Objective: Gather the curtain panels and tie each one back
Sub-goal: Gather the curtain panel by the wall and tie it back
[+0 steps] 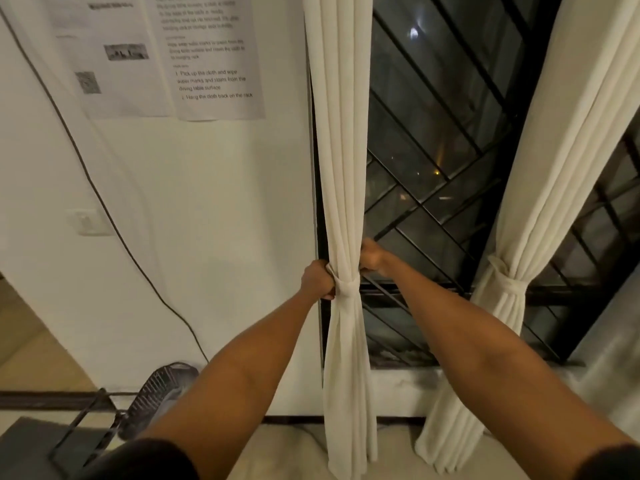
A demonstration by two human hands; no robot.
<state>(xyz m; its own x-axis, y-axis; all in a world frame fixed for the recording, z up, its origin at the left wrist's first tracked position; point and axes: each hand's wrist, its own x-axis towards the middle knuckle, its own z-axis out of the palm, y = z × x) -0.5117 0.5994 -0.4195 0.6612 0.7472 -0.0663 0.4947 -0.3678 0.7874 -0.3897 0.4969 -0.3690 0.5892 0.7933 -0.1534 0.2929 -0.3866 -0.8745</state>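
Soft, light left curtain panel (341,168): left hand (317,280) at nine o'clock and right hand (372,256) at three o'clock both clench its tie band (346,289), the best hold.

Window grille (433,202) blocked reach behind right hand (372,256). Bare wall (207,220) lay open left of left hand (317,280). Gathered curtain panel (343,168) filled the gap between hands.

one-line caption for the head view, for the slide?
Both hands, left and right, cinch the tie around the left curtain panel; the right panel is already tied back.
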